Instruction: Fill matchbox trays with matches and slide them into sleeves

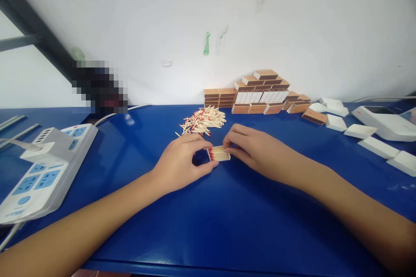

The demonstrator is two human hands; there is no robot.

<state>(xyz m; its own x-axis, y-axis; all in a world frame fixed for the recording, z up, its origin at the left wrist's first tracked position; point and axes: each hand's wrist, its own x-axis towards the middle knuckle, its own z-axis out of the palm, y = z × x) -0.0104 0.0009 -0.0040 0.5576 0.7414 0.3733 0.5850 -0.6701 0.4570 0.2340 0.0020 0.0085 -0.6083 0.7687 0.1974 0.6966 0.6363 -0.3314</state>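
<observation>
A small white matchbox tray (219,153) full of red-tipped matches lies on the blue table (208,225) at its middle. My left hand (182,162) pinches the tray's left end with thumb and fingers. My right hand (250,145) holds its right end, fingers curled over the matches. Just behind the hands lies a loose heap of matches (203,120).
Stacked brown matchboxes (260,93) line the wall at the back. White inner trays (357,132) lie scattered to the right, beside a white device (385,121). A white power strip (45,169) with a plugged adapter sits at the left. A blurred dark object (99,86) stands back left.
</observation>
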